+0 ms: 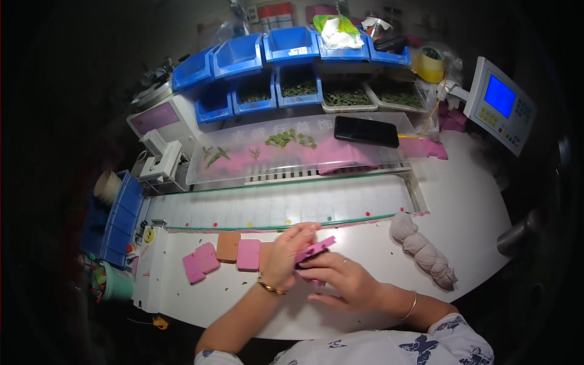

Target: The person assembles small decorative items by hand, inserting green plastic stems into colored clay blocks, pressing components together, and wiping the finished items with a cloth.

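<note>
While both hands are busy over the white table, the left hand looks clamped on a small pink piece, which sits between the two palms near the front of the work area. The right hand has its fingers up against the same piece, thumb apart, but I honestly can't make out if it's gripping or just pressing. Just left of the hands there's a pink block with a tiny reddish mark on its face, then a brown block, then a pair of pink pieces. As for writing, the clear tray behind has a row of pale characters along its back, with green bits and a black phone on it. One of the blue bins wears a white label, the white machine at left has a lettered purple panel, and the display unit at right has a blue screen plus marked keys, all too small to read properly.
</note>
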A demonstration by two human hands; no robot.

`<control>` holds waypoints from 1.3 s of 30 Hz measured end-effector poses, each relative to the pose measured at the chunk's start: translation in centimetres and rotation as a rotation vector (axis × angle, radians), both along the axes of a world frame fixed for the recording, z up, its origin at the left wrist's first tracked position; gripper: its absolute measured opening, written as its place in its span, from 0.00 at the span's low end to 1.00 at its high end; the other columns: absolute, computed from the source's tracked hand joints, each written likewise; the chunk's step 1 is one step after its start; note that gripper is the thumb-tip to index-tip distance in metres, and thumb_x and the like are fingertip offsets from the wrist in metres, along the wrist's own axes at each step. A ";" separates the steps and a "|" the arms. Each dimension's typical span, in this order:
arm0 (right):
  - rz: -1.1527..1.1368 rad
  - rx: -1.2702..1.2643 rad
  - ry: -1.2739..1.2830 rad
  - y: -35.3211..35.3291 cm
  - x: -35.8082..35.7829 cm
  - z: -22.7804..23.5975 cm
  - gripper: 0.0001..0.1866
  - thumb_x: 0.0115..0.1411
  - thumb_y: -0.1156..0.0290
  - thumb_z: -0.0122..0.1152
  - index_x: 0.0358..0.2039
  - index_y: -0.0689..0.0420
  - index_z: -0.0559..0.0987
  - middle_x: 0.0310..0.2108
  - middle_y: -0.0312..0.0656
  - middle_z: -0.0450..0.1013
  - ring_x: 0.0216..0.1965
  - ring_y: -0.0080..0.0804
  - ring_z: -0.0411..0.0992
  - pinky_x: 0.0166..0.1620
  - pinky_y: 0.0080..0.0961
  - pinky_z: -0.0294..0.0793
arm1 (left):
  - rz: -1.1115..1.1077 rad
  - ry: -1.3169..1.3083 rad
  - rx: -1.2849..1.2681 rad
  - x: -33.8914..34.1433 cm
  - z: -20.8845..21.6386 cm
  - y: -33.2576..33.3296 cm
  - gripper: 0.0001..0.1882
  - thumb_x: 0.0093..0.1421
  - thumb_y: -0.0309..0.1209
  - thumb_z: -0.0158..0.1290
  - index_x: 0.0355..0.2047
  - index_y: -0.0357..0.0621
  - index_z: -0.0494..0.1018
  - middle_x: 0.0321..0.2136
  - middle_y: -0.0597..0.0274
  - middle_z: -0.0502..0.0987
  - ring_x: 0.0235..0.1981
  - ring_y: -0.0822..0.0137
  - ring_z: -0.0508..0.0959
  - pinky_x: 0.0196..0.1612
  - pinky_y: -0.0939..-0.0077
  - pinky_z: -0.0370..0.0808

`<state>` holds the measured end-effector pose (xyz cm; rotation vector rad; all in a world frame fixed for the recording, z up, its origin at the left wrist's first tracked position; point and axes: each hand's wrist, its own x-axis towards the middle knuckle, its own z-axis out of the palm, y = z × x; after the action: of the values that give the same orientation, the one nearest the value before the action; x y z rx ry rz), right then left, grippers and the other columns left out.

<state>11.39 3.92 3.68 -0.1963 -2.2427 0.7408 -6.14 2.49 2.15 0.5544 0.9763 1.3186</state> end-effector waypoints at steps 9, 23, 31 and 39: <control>-0.181 0.127 -0.003 2.6 2.8 -0.4 0.23 0.41 0.87 0.60 0.43 0.62 0.78 0.40 0.46 0.78 0.43 0.44 0.77 0.46 0.32 0.78 | -0.242 -0.094 0.135 3.7 -0.7 -0.1 0.31 0.68 0.54 0.39 0.56 0.37 0.65 0.44 0.57 0.75 0.47 0.69 0.74 0.52 0.73 0.70; -0.445 0.467 -0.332 1.6 9.6 -0.3 0.24 0.51 0.77 0.58 0.52 0.63 0.73 0.54 0.48 0.71 0.57 0.43 0.68 0.58 0.39 0.67 | -0.036 -0.215 0.080 2.6 -0.8 1.9 0.37 0.66 0.61 0.29 0.53 0.37 0.65 0.28 0.56 0.74 0.24 0.64 0.76 0.29 0.67 0.78; -0.683 0.021 -0.729 3.3 15.3 0.1 0.36 0.48 0.77 0.63 0.60 0.57 0.65 0.60 0.51 0.62 0.52 0.49 0.68 0.54 0.37 0.69 | -0.103 -0.147 0.063 4.5 -0.7 1.7 0.35 0.68 0.56 0.30 0.49 0.34 0.68 0.28 0.55 0.76 0.22 0.68 0.77 0.27 0.72 0.78; -0.877 0.510 0.003 3.2 9.4 7.1 0.35 0.44 0.82 0.62 0.57 0.55 0.72 0.55 0.51 0.66 0.42 0.42 0.74 0.41 0.31 0.77 | -0.102 0.191 0.014 5.0 -1.7 0.6 0.36 0.68 0.55 0.28 0.40 0.33 0.73 0.25 0.54 0.77 0.21 0.68 0.77 0.27 0.73 0.78</control>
<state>20.79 7.07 10.77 -0.8405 -1.9707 -0.2919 -1.11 3.06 0.45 0.7417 1.0803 1.1979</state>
